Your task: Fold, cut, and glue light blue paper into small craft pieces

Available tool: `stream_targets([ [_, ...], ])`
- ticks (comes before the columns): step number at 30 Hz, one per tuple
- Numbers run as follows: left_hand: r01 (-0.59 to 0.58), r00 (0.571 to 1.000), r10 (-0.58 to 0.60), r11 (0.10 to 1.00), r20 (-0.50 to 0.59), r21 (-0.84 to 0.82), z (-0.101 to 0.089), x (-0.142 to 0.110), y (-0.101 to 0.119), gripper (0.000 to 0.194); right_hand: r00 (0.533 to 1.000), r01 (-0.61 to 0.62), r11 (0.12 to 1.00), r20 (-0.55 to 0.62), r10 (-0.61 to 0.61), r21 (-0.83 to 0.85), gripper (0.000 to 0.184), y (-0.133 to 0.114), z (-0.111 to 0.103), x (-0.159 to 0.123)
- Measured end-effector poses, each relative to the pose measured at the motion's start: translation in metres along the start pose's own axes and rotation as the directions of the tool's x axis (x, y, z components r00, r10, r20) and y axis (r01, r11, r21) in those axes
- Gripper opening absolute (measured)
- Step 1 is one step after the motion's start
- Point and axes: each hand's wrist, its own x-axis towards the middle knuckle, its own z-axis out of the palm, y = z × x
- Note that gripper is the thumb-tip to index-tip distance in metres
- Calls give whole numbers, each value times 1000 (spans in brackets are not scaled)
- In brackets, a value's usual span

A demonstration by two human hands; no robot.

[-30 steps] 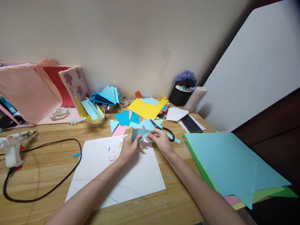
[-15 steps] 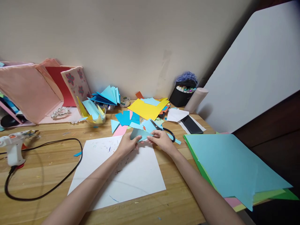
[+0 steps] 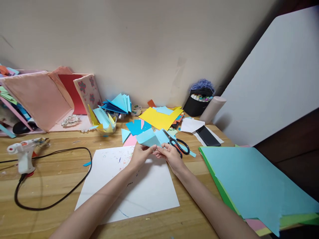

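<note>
A light blue piece of paper (image 3: 147,136) is pinched between the thumb and fingers of my left hand (image 3: 142,155), tilted up above the white sheet (image 3: 149,189). My right hand (image 3: 171,156) closes its thumb and fingertips at the paper's lower right corner, touching the left fingertips. Just beyond the right hand lie black-handled scissors (image 3: 183,147), resting on paper scraps. The white sheet under both hands carries small coloured marks. My fingers hide the paper's lower edge.
Behind the hands lie blue scraps (image 3: 138,127) and a yellow sheet (image 3: 159,118). A glue gun (image 3: 25,156) with a looped black cord is at left, near a bowl of paper pieces (image 3: 106,127). Right are a phone (image 3: 208,136), a marker case (image 3: 195,106) and stacked coloured sheets (image 3: 251,179).
The paper has turned so that a broader, lighter face shows. My hands have come closer together at its lower right corner. The whole view has shifted slightly.
</note>
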Motion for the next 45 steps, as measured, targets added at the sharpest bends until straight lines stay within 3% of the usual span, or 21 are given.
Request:
stream_targets([
  [4,6,999,-7,1000,-31,-30,-2,0,-3,33,1000,3,1000,14,-3,-22,31,2,2,1],
  [9,66,998,-66,996,11,-67,-4,2,-4,39,1000,1,1000,10,0,-7,29,4,-1,3],
  [16,28,999,-27,999,-29,34,-22,12,-7,32,994,-108,994,34,108,-12,26,2,-6,5],
  [24,119,991,-108,978,75,-171,-25,19,-14,43,994,-100,994,42,102,-39,25,0,-3,6],
  [30,116,992,-103,967,66,-227,-26,21,-17,46,983,-139,989,111,143,-44,24,5,-7,9],
  [38,88,994,-102,968,-49,-235,-24,21,-19,49,992,-54,986,105,71,-158,34,11,-5,12],
  [42,89,996,-87,990,20,-110,-18,14,-13,40,991,-5,976,132,35,-219,36,13,-1,11],
  [45,94,995,-92,994,33,-59,-16,11,-10,36,991,15,935,131,34,-355,36,4,-10,10],
])
